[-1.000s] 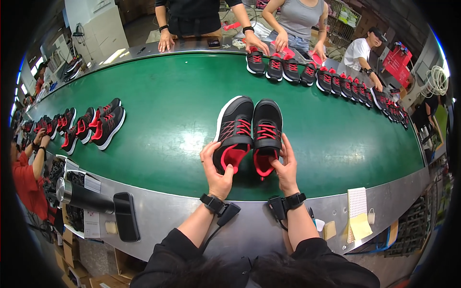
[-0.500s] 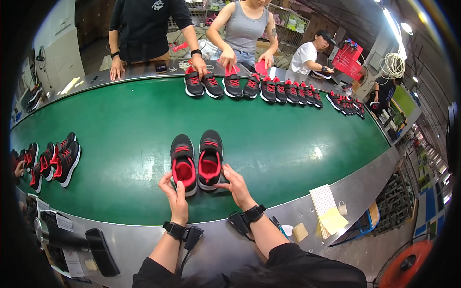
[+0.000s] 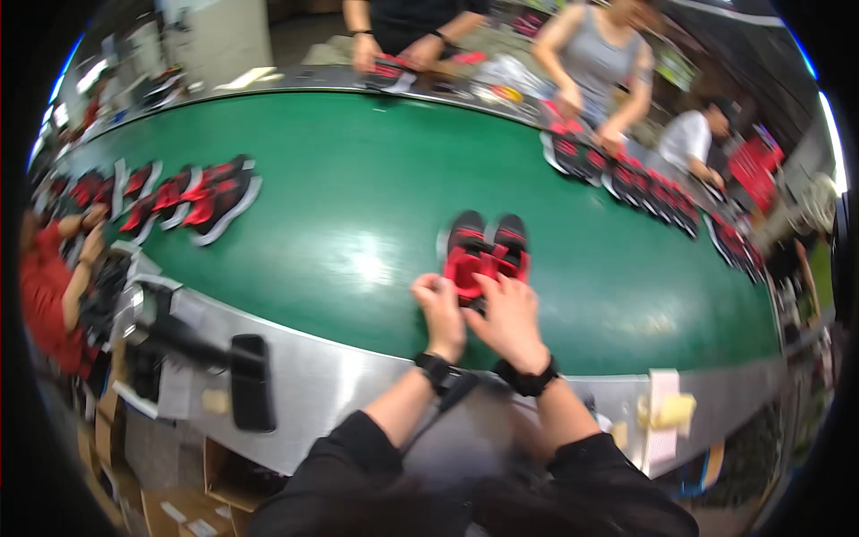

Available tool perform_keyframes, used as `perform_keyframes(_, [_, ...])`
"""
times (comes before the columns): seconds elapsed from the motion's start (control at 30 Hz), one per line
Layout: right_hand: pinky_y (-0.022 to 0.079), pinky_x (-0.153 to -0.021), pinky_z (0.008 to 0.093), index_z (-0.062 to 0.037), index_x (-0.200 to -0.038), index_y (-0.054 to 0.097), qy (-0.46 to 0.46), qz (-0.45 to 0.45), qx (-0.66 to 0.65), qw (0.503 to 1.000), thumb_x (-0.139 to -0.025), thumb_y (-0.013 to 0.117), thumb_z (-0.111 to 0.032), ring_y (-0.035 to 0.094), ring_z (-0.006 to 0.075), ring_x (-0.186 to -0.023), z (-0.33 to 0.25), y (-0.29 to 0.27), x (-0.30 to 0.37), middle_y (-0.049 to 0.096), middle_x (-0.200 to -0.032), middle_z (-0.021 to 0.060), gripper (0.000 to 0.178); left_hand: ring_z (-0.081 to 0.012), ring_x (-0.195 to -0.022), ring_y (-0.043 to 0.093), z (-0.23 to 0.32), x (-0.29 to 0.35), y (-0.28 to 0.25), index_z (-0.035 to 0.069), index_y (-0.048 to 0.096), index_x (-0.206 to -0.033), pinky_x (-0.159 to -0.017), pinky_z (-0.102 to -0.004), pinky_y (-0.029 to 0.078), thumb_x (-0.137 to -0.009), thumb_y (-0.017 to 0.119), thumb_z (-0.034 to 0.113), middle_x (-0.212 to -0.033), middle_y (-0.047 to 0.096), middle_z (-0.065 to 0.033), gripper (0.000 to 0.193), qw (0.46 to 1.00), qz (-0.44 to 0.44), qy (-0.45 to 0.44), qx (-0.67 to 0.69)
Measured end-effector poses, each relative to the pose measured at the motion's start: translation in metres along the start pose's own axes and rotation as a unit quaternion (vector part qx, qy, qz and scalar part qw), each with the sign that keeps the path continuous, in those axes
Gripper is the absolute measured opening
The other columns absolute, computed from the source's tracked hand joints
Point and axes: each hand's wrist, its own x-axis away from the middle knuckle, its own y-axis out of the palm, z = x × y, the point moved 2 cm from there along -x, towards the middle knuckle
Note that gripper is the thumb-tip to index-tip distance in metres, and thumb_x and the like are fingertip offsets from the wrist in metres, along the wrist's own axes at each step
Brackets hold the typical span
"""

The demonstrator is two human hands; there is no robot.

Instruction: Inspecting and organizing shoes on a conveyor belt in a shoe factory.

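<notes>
A pair of shoes [image 3: 467, 259] stood side by side on the worktop [image 3: 358, 179], with the left hand [image 3: 442, 315] and right hand [image 3: 512, 322] at the pair's near end. A cluster of shoes [image 3: 215, 199] lay to the left, and a row of shoes [image 3: 649, 190] lined the far right edge. On the near ledge [image 3: 331, 376], a phone [image 3: 251, 383] lay left, papers [image 3: 663, 412] right.

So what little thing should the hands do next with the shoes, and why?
Maybe the left hand should steady the left shoe: it's right beside the heel, while the right hand reaches to the back of that shoe's red opening. The blur hides whether either hand grips it.
</notes>
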Motion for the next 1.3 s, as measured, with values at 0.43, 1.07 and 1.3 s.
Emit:
perform_keyframes(0.43, [0.049,-0.065,0.0371,-0.003,-0.082,0.065,0.02,-0.165,-0.055,0.985,-0.061,0.075,-0.05,0.063,0.0298,-0.07,-0.009,-0.004,-0.097,0.065,-0.072,0.0146,0.052,-0.0232,-0.093,0.038,0.006,-0.008,-0.008,0.001,0.039,-0.098,-0.086,-0.0353,0.032,-0.092,0.044,0.021,-0.098,0.039,-0.0135,0.022,0.983,0.181,0.006,-0.005])
perform_keyframes(1.07, [0.039,-0.092,0.043,-0.0083,-0.125,0.048,-0.291,-0.137,-0.251,0.913,-0.084,0.06,-0.034,0.049,0.0323,-0.111,-0.168,0.031,-0.132,0.049,-0.124,0.017,0.05,-0.0162,-0.098,0.052,-0.077,0.01,0.021,0.004,0.052,-0.092,-0.085,-0.0326,0.041,-0.094,0.046,0.03,-0.099,0.056,-0.0085,0.027,0.991,-0.121,-0.059,0.003])
perform_keyframes(1.3, [0.048,-0.076,0.0287,0.0,-0.102,0.062,0.007,-0.256,-0.531,0.808,-0.091,0.056,-0.024,0.06,0.0149,-0.086,-0.061,-0.013,-0.084,0.065,-0.096,0.0073,0.027,-0.0286,-0.064,0.059,-0.017,0.0,0.015,0.001,0.059,-0.089,-0.06,-0.0392,0.044,-0.084,0.053,0.026,-0.068,0.06,-0.015,0.027,0.986,-0.09,-0.113,-0.087])
